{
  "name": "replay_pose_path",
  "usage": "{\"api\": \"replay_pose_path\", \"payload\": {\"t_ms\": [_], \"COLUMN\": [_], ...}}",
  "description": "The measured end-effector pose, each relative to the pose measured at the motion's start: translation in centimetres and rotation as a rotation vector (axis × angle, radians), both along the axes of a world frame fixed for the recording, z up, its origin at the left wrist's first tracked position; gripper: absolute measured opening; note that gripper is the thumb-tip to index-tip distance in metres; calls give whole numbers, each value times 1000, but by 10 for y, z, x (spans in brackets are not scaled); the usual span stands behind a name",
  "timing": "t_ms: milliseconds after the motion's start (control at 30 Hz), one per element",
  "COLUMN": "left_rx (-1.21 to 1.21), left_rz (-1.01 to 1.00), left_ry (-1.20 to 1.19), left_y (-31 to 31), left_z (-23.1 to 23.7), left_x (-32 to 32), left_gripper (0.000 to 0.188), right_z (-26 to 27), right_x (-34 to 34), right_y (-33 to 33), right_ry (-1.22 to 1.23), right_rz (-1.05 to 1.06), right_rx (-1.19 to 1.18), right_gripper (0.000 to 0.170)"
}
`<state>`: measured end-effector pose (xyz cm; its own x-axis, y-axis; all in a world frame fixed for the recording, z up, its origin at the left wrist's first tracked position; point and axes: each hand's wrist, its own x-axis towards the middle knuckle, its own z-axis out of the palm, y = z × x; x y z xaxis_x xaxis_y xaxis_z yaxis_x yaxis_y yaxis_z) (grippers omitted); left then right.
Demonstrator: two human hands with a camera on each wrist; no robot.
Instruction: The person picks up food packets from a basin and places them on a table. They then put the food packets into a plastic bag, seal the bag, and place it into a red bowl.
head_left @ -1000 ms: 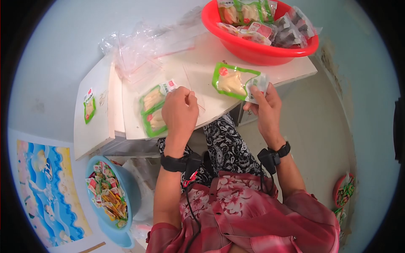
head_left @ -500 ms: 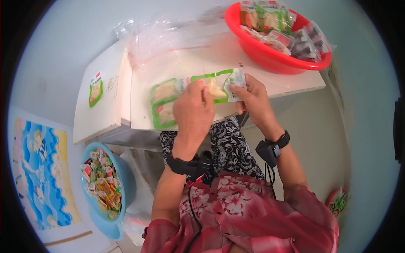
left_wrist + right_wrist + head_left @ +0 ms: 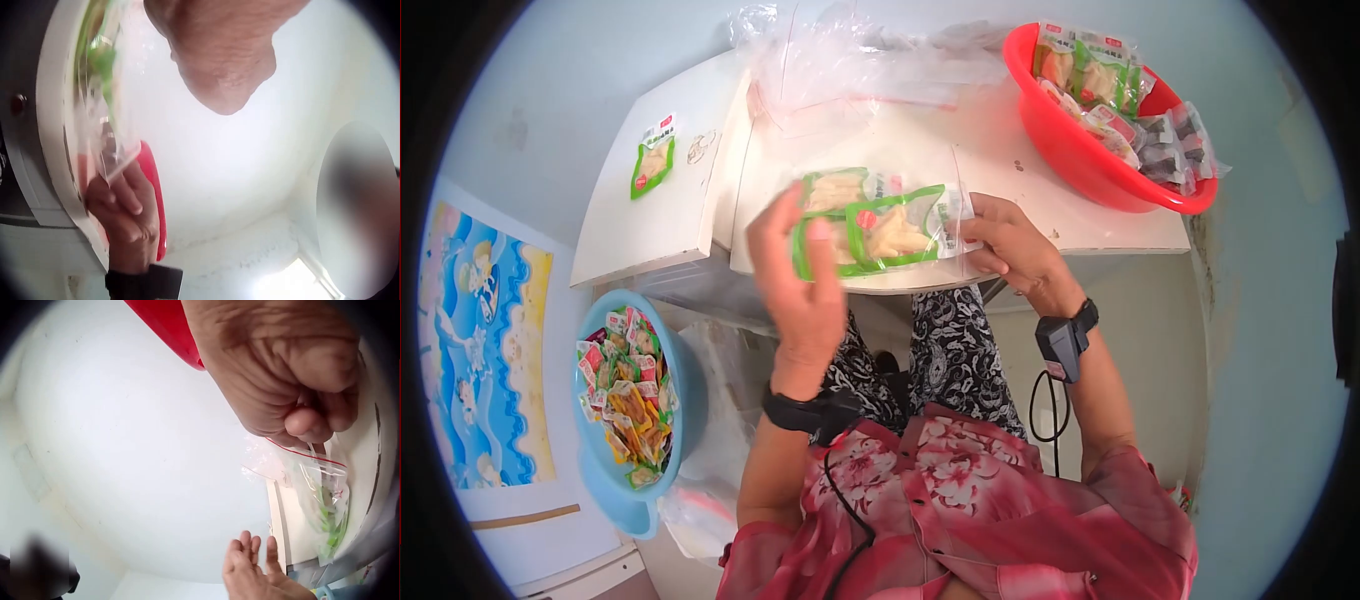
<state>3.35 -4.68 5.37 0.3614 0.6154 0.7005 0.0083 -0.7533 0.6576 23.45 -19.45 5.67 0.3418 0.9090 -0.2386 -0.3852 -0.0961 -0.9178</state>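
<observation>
My right hand (image 3: pixel 1015 240) pinches the edge of a clear zip bag (image 3: pixel 953 222) at the table's front edge. The right wrist view shows the bag's red zip line close under my curled fingers. Several green-edged food packets with pale contents show through the bag, the front packet (image 3: pixel 897 237) overlapping the others. My left hand (image 3: pixel 793 285), slightly blurred, is at the bag's left end with fingers extended and spread. It appears apart from the bag in the right wrist view, palm up. A single green-edged packet (image 3: pixel 653 165) lies on the raised left board.
A red basin (image 3: pixel 1060 140) of packets stands at the table's (image 3: pixel 990 130) back right. Loose clear bags (image 3: pixel 840 65) lie along the back. Below left, a blue tub (image 3: pixel 675 350) holds many small packets. A patterned picture (image 3: pixel 485 350) hangs on the left wall.
The packet in my right hand has moved left onto the bagged packets, and that hand now grips the bag's edge. My left hand's fingers have gone from curled to extended.
</observation>
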Motion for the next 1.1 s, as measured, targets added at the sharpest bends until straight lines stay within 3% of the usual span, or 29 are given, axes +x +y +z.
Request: {"api": "replay_pose_path", "payload": {"t_ms": [100, 200, 433, 633, 933, 1033, 1100], "left_rx": [-360, -503, -483, -484, -331, -285, -258], "left_rz": [-28, -95, -90, -84, -45, -40, -29], "left_ry": [-74, -56, 70, 129, 203, 225, 245], "left_y": [28, 33, 18, 15, 10, 13, 14], "left_z": [-25, -39, -41, -39, -44, -42, -35], "left_x": [-19, -21, -15, -20, -16, -21, -27], "left_gripper": [52, 54, 57, 60, 60, 61, 62], "right_z": [6, 6, -9, 0, -11, 0, -3], "right_x": [-5, -12, -18, -14, -27, -29, -26], "right_y": [5, 17, 36, 18, 28, 25, 17], "right_ry": [34, 38, -110, -336, -343, -579, -598], "right_rz": [48, 91, 147, -46, 102, 55, -38], "right_rx": [-2, 9, -90, -112, -121, -167, -131], "right_gripper": [26, 24, 22, 25, 18, 20, 20]}}
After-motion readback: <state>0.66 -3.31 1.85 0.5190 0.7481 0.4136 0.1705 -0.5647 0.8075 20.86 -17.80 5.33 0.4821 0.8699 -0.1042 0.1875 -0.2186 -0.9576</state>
